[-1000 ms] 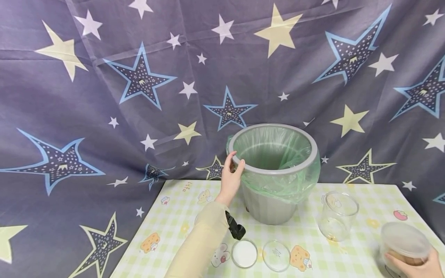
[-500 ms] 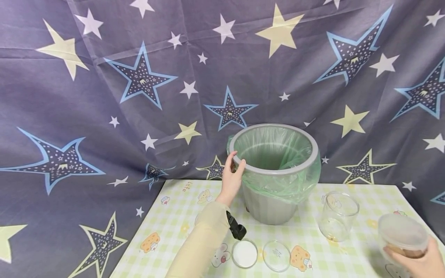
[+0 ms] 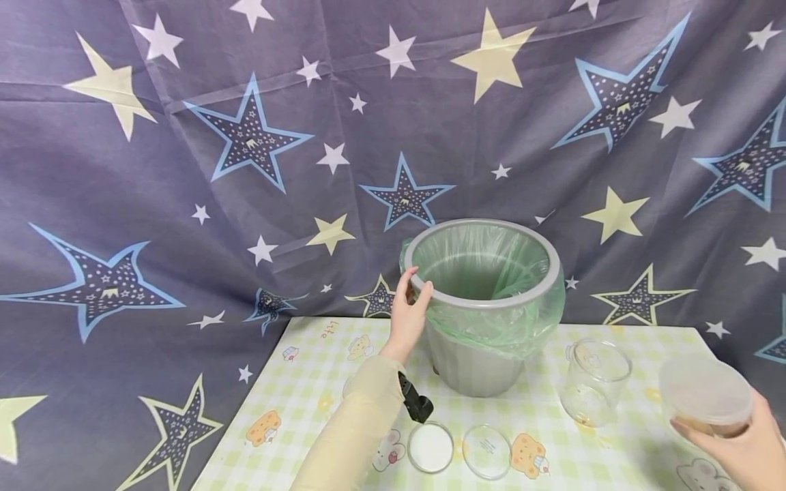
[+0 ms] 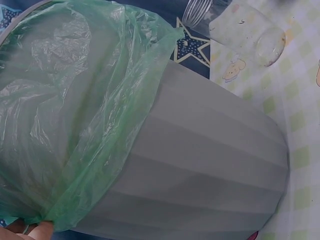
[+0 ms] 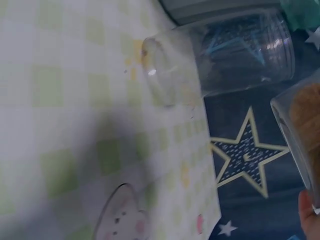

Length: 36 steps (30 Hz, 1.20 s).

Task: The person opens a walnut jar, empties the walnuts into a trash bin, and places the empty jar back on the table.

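At the left side of a grey trash bin [image 3: 482,372], my left hand [image 3: 408,317] grips the rim with the thumb in front and the fingers farther back. A green bag [image 3: 491,331] lines the bin and folds down over its outside. In the left wrist view the thumb tip [image 4: 44,230] presses on the bag. My right hand [image 3: 746,443] holds a clear tub [image 3: 706,392] with a frosted top, raised over the table's right side. Brown contents [image 5: 307,120] show through its wall in the right wrist view.
A tall clear jar [image 3: 594,382] without a lid stands right of the bin. Two round lids lie near the front: one with a white disc [image 3: 431,447], one clear with print [image 3: 487,451]. A star-patterned cloth [image 3: 184,204] hangs behind the checked table [image 3: 264,395].
My right hand has lifted the tub higher and brought it slightly left. My left hand stays on the bin's rim, and the bin, jar and lids have not moved.
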Each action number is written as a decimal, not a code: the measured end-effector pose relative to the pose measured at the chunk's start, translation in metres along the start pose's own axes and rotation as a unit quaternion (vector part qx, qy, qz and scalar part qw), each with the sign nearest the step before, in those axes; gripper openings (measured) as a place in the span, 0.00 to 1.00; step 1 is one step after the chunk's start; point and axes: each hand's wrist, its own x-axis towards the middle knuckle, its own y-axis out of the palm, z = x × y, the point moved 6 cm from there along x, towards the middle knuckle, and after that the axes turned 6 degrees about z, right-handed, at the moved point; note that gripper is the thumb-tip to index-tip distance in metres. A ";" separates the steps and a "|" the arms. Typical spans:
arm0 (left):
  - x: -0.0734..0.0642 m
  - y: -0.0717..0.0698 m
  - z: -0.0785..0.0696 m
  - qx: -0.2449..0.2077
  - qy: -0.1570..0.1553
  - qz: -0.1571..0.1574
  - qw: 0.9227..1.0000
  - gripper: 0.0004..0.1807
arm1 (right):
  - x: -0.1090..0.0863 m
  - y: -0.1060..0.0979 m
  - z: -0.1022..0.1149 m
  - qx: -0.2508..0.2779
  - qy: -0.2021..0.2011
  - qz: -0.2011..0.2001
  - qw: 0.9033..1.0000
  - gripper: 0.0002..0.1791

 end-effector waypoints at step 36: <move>0.000 -0.003 -0.002 0.026 0.001 0.006 1.000 0.28 | -0.012 0.076 0.092 -0.042 -0.119 0.053 0.991 0.59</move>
